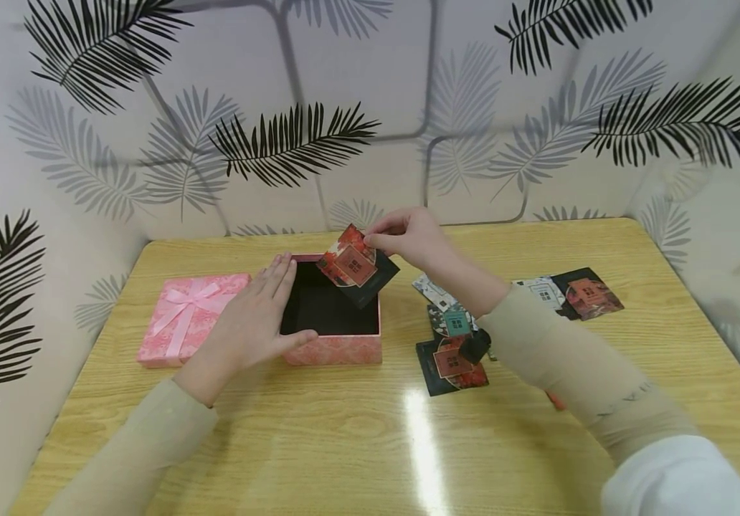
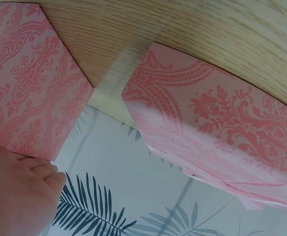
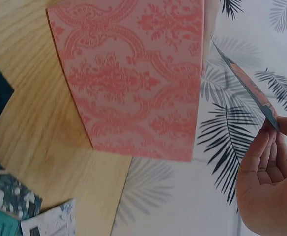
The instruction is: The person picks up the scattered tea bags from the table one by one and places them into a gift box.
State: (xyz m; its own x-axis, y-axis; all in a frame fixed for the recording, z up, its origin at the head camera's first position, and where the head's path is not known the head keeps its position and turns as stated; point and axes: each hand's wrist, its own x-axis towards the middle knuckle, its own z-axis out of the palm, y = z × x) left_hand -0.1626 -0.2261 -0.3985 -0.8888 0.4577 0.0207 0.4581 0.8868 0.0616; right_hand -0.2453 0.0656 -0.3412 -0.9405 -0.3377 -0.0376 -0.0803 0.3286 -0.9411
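Note:
My right hand [image 1: 415, 240] pinches a thin square sachet [image 1: 350, 264], printed red and black, by its upper corner. It hangs tilted above the open pink patterned box [image 1: 334, 351], whose inside is black. In the right wrist view the sachet [image 3: 249, 86] appears nearly edge-on, between thumb and fingertips. My left hand [image 1: 250, 315] rests along the box's left side with fingers straight and the thumb spread over the front corner. Left of that hand lies the pink box lid [image 1: 196, 312] with a ribbon bow. The box's floor is partly hidden by the sachet.
Right of the box several sachets lie overlapping, among them a red and black one [image 1: 452, 362] and a teal one [image 1: 454, 322]. Farther right, a dark red sachet [image 1: 592, 292] overlaps a white one [image 1: 543, 292]. My right forearm hides part of the table. A leaf-patterned cloth [image 1: 357, 172] hangs behind.

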